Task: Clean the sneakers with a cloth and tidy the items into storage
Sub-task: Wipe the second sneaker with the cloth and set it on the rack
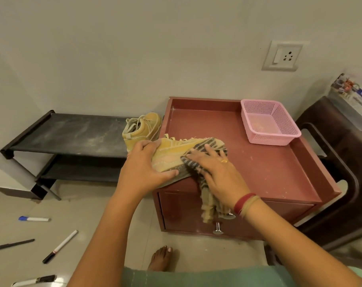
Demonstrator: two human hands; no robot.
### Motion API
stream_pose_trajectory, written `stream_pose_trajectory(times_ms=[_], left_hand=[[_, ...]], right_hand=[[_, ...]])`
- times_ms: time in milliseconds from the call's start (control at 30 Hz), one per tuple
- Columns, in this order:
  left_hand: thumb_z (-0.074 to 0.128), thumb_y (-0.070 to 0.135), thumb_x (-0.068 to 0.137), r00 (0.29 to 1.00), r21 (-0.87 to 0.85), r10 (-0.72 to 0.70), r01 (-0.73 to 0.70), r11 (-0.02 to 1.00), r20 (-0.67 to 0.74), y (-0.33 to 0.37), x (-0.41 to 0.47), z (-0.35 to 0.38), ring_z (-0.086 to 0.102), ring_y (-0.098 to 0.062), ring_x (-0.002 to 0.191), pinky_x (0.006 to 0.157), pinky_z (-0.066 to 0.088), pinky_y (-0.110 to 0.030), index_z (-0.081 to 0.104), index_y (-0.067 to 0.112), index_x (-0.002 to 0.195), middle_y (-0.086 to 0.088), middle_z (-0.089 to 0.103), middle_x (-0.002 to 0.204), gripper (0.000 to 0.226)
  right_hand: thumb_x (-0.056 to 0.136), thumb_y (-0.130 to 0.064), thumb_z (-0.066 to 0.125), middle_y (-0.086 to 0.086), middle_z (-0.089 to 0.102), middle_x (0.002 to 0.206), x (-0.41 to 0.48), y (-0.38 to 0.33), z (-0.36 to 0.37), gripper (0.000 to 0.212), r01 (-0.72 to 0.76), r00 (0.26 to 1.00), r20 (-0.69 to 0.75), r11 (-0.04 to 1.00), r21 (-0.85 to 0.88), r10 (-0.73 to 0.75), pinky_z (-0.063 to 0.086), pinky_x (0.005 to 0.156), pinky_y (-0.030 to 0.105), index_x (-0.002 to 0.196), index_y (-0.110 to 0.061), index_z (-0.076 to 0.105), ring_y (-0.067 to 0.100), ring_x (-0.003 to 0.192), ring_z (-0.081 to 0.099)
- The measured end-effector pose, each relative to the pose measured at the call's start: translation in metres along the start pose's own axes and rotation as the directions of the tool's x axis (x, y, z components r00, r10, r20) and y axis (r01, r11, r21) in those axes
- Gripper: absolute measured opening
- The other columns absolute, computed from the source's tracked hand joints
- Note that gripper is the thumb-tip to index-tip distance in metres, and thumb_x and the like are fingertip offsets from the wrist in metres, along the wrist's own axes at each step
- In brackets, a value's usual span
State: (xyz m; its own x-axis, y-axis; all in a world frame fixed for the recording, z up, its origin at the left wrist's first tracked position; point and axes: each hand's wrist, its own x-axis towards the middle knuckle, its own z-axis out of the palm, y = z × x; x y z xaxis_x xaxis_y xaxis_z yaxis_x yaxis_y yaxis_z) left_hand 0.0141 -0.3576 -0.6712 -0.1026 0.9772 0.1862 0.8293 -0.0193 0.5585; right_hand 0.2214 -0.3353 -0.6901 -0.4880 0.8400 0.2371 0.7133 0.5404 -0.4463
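Wiping step: at frame centre, the tan suede sneaker (172, 152) was gripped on the maroon wooden bench (269, 168) by the left hand (140, 164). The striped grey cloth (207, 201) was pressed onto it by the flat-fingered right hand (217, 172). Steady strokes were judged necessary next.

The red-brown cabinet (269, 172) top holds a pink basket (267, 139) at back right and a tan sneaker (174, 152) at front left; a second sneaker (143, 129) sits on the black shoe rack (72, 133); pens (34, 219) lie on the floor (93, 204)

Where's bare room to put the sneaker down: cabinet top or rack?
Bare: cabinet top between pink basket and front edge, right of the right hand; shoe rack top shelf left of second sneaker. Crowded: cabinet's front-left corner, with left hand, sneaker, cloth.
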Motion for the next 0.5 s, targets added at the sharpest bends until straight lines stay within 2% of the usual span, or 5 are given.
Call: stream_pose_trajectory(times_ms=[100,233,300,367,500], left_hand=[[0.079,0.057,0.062,1.0,-0.016,-0.007,0.007,1.0,-0.012,-0.001,0.0,0.0,0.04,-0.011,0.122,0.091,0.038,-0.028,0.04,0.029,0.142,0.009,0.039,0.134,0.093],[0.078,0.058,0.062,1.0,-0.001,0.005,-0.005,1.0,-0.008,-0.002,0.0,0.001,0.04,-0.01,0.122,0.091,0.039,-0.028,0.039,0.029,0.143,0.01,0.039,0.135,0.094],[0.078,0.057,0.062,1.0,0.0,0.004,-0.004,1.0,-0.008,-0.002,0.001,0.001,0.04,-0.011,0.122,0.09,0.039,-0.028,0.039,0.03,0.143,0.009,0.038,0.135,0.094],[0.078,0.057,0.062,1.0,-0.005,0.008,-0.008,1.0,-0.009,-0.001,0.002,0.0,0.04,-0.011,0.122,0.089,0.038,-0.027,0.039,0.03,0.143,0.009,0.038,0.136,0.093],[0.079,0.056,0.063,1.0,-0.001,0.005,-0.005,1.0,-0.008,-0.002,0.001,0.0,0.039,-0.01,0.123,0.088,0.036,-0.026,0.039,0.03,0.143,0.01,0.038,0.136,0.093]], right_hand=[[0.099,-0.016,0.038,-0.011,0.039,0.146,0.013,0.027,-0.015,0.043,-0.131,0.989,-0.056,0.989,0.072,0.135,0.015,0.118,0.04,0.134,-0.038,0.044,0.017,0.138,0.026],[0.098,-0.009,0.043,-0.002,0.06,0.117,0.016,0.052,-0.05,0.031,-0.17,0.867,-0.28,0.772,0.612,0.413,0.043,0.102,0.04,0.124,-0.021,0.055,0.019,0.111,0.056],[0.098,-0.01,0.042,0.0,0.059,0.118,0.013,0.059,-0.065,0.031,-0.164,0.776,-0.433,0.811,0.562,0.458,0.043,0.099,0.023,0.125,-0.017,0.055,0.014,0.107,0.054],[0.098,-0.01,0.042,-0.004,0.057,0.123,0.011,0.056,-0.068,0.033,-0.106,0.777,-0.52,0.889,0.446,0.353,0.037,0.096,0.009,0.126,-0.021,0.055,0.008,0.112,0.051],[0.097,-0.026,0.04,-0.012,0.047,0.14,0.021,0.042,-0.032,0.039,-0.005,0.961,-0.273,0.986,0.167,0.052,0.022,0.115,0.047,0.134,-0.035,0.046,0.014,0.135,0.037]])
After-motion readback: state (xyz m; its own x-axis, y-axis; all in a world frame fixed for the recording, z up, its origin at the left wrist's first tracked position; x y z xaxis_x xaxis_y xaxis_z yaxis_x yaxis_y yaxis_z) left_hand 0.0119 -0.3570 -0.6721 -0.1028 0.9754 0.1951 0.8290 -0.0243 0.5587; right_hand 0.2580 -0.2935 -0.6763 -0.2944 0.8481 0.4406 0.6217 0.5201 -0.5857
